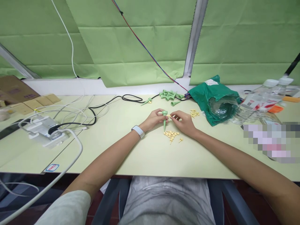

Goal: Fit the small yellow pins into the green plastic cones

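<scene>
My left hand (154, 119) is closed round a green cone-shaped piece (164, 120), held upright with its narrow tip down. From the right, my right hand (184, 122) pinches a small yellow piece (168, 116) against the side of the green one. Below my hands lies a pile of small yellow pieces (172, 134), with a loose one (180, 140) at its right. More yellow pieces (194, 113) sit beyond my right hand. Several green cones (170, 95) are heaped at the back, and a single green cone with a yellow part (147, 101) lies left of them.
An open green bag (211, 100) stands at the back right, beside clear plastic bottles (255, 100). At the left are a white power strip (47, 131), tangled cables and a cardboard box (16, 89). The table's (150, 159) front edge is close to my body.
</scene>
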Demonstrator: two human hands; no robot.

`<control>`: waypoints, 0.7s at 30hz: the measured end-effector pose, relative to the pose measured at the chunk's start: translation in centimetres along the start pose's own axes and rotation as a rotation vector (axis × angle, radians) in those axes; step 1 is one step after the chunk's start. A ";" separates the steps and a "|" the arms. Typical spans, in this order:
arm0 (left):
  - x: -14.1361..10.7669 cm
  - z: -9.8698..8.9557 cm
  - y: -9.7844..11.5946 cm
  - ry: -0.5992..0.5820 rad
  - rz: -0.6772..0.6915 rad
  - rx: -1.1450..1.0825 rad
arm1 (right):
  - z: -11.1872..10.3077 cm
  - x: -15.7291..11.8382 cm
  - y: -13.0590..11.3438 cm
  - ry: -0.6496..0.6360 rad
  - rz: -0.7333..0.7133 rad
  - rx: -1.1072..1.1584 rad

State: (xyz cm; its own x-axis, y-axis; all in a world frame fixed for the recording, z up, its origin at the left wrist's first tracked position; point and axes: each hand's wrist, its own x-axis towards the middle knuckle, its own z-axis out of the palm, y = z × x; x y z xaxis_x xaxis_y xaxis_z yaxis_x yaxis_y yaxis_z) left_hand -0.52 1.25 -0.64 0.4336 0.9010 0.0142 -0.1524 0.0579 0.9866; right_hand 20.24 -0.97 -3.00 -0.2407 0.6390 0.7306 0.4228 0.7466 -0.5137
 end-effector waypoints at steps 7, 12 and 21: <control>-0.1 0.1 0.1 -0.047 0.024 0.038 | -0.3 0.2 -0.2 -0.073 0.119 -0.084; -0.1 0.1 0.1 -0.024 0.014 0.010 | -0.2 0.1 -0.4 -0.033 0.084 -0.042; 0.0 -0.2 -0.1 -0.051 0.022 0.023 | -0.4 0.1 -0.5 -0.073 0.159 -0.086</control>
State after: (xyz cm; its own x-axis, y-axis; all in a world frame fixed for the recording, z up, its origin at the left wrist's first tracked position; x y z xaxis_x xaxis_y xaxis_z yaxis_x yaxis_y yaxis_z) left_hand -0.68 1.30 -0.76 0.4751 0.8789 0.0432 -0.1421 0.0283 0.9894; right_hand 20.37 -1.32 -2.46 -0.2259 0.7619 0.6070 0.5333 0.6182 -0.5774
